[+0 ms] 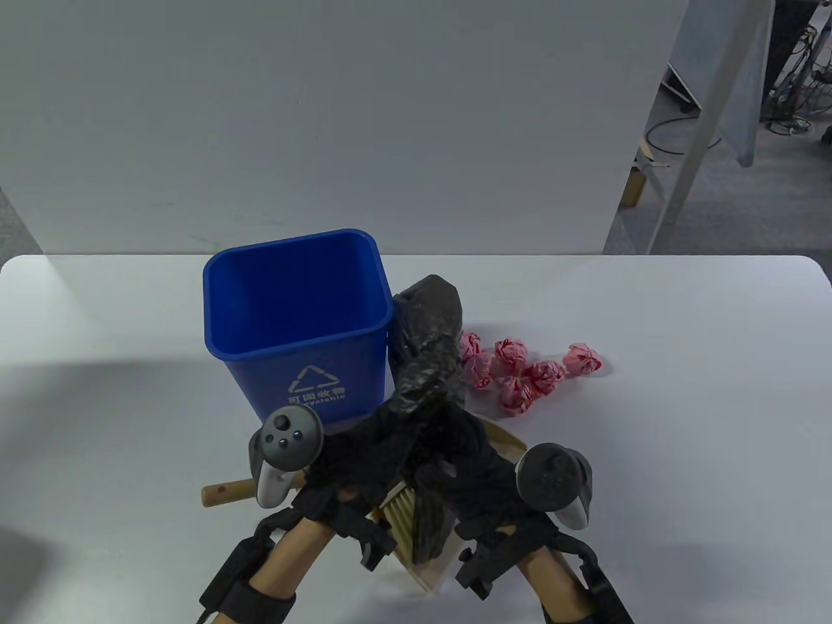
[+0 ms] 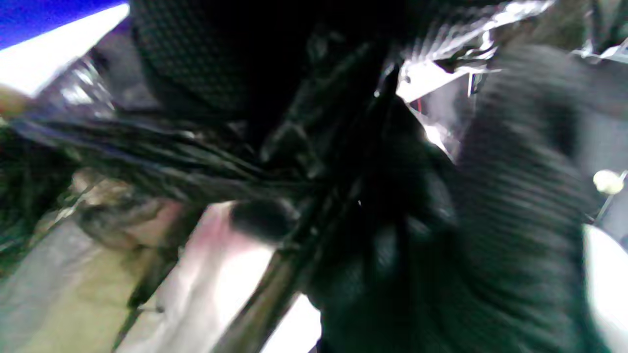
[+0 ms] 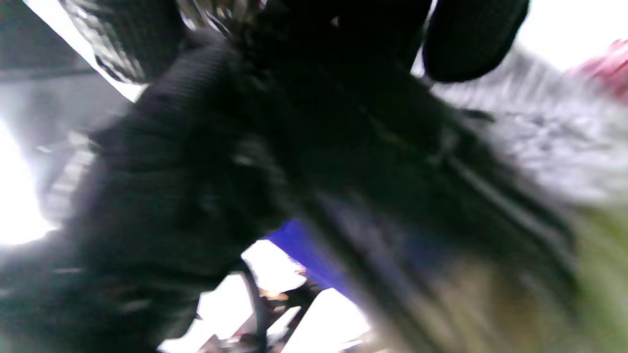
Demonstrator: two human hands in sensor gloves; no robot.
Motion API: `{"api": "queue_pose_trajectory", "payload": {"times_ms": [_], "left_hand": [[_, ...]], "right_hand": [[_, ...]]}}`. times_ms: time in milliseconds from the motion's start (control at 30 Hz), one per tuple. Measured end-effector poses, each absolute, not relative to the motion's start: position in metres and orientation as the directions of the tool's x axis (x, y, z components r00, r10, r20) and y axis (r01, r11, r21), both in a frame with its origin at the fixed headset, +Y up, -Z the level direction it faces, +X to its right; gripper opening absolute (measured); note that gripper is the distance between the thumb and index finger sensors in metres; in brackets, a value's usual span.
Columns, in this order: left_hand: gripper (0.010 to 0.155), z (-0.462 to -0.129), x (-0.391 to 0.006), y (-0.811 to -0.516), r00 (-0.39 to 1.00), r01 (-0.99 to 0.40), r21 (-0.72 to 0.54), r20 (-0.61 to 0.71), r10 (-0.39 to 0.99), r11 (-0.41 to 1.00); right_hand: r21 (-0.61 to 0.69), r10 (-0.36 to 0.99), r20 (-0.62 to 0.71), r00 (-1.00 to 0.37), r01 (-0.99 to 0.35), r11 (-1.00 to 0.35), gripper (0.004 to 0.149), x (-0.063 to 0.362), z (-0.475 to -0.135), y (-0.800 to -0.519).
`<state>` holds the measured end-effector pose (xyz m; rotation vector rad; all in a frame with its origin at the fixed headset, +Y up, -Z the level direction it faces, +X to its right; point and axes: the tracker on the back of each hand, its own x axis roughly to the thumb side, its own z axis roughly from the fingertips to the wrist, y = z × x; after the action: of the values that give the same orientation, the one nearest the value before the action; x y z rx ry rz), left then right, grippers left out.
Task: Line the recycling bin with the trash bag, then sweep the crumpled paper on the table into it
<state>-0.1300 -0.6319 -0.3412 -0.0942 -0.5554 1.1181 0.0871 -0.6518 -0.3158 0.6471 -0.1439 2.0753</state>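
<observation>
Table view showed both hands, left hand [image 1: 338, 478] and right hand [image 1: 484, 478], gripping the bunched trash bag [image 1: 429, 351] just right of the unlined recycling bin [image 1: 292, 318]; lining remained, and crumpled paper [image 1: 520, 370] lay unswept farther right.

One blue recycling bin [image 1: 296, 318], one black trash bag [image 1: 429, 351], one brush [image 1: 224, 493], one dustpan [image 1: 504, 442] and six crumpled paper balls [image 1: 530, 370] are counted.

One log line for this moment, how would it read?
stage: bag handling | both hands grip black trash bag | blue recycling bin unlined | paper balls unswept
</observation>
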Motion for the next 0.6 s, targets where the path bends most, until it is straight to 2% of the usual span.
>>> {"api": "queue_pose_trajectory", "payload": {"times_ms": [100, 167, 233, 267, 400, 533, 600], "left_hand": [[0.063, -0.344, -0.126, -0.639, 0.279, -0.765, -0.495, 0.323, 0.904, 0.412], [0.059, -0.344, -0.127, -0.638, 0.269, -0.785, -0.482, 0.301, 0.915, 0.389], [0.053, -0.344, -0.133, -0.633, 0.338, -0.802, -0.389, 0.33, 0.881, 0.453], [0.051, -0.344, -0.138, -0.629, 0.392, -0.803, -0.318, 0.355, 0.849, 0.504], [0.048, -0.345, -0.16, -0.619, 0.563, -0.783, -0.058, 0.358, 0.745, 0.619], [0.047, -0.347, -0.189, -0.614, 0.572, -0.818, 0.123, 0.277, 0.772, 0.562], [0.047, -0.348, -0.202, -0.611, 0.597, -0.802, 0.215, 0.248, 0.763, 0.557]], "right_hand": [[0.092, 0.721, 0.468, -0.511, -0.783, -0.615, 0.08, 0.092, -0.32, -0.657], [0.043, 0.727, 0.444, -0.524, -0.798, -0.602, 0.066, 0.095, -0.322, -0.657], [-0.015, 0.721, 0.441, -0.535, -0.807, -0.59, 0.048, 0.1, -0.324, -0.655], [-0.041, 0.716, 0.431, -0.549, -0.805, -0.592, 0.044, 0.103, -0.323, -0.653], [-0.179, 0.685, 0.397, -0.611, -0.783, -0.595, 0.041, 0.121, -0.324, -0.645], [-0.328, 0.67, 0.309, -0.675, -0.737, -0.592, 0.04, 0.152, -0.33, -0.639], [-0.39, 0.665, 0.221, -0.713, -0.69, -0.61, 0.041, 0.174, -0.333, -0.639]]}}
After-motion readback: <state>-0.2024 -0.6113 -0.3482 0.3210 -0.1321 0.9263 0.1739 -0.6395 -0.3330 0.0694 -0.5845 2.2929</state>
